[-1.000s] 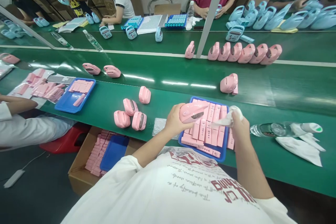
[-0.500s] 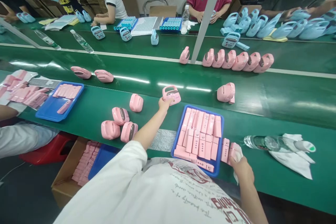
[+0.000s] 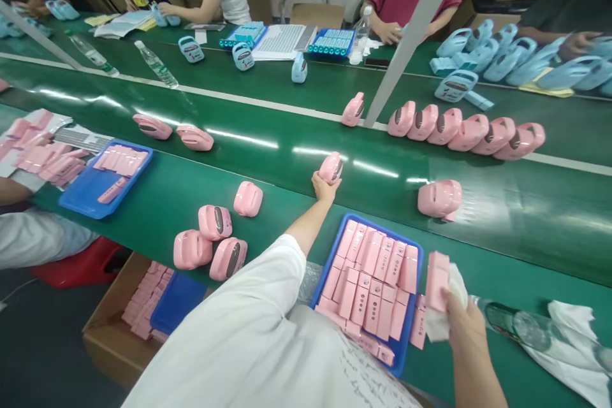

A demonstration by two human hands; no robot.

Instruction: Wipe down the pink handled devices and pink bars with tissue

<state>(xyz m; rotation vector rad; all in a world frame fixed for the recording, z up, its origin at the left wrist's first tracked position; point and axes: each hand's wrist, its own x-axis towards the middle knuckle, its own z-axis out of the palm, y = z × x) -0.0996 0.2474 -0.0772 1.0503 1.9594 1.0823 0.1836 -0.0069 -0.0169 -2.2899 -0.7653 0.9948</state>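
Over the near edge of the dark green belt, my left hand (image 3: 326, 187) is closed around a small pink plastic case with a handle (image 3: 331, 167), its dark oval window facing right. My right hand (image 3: 467, 325) grips a pink rectangular block (image 3: 437, 280) together with a white tissue (image 3: 442, 325). Between my arms lies a blue tray (image 3: 415, 325) filled with rows of similar pink blocks (image 3: 374, 252). One loose pink block (image 3: 419, 322) rests against the tray's right side. Several pink cases (image 3: 229, 259) stand on the table left of my left arm.
More pink cases (image 3: 471, 132) line the divider; another case (image 3: 440, 197) stands on the belt at right. A water bottle (image 3: 526, 325) lies near my right hand. A second blue tray (image 3: 67, 194) and a carton (image 3: 108, 338) are at left. Co-workers handle blue cases (image 3: 519, 57) opposite.
My left hand has moved the pink case slightly onto the belt and turned it. My right hand has lifted the pink block and tissue off the table beside the tray. The view has shifted.
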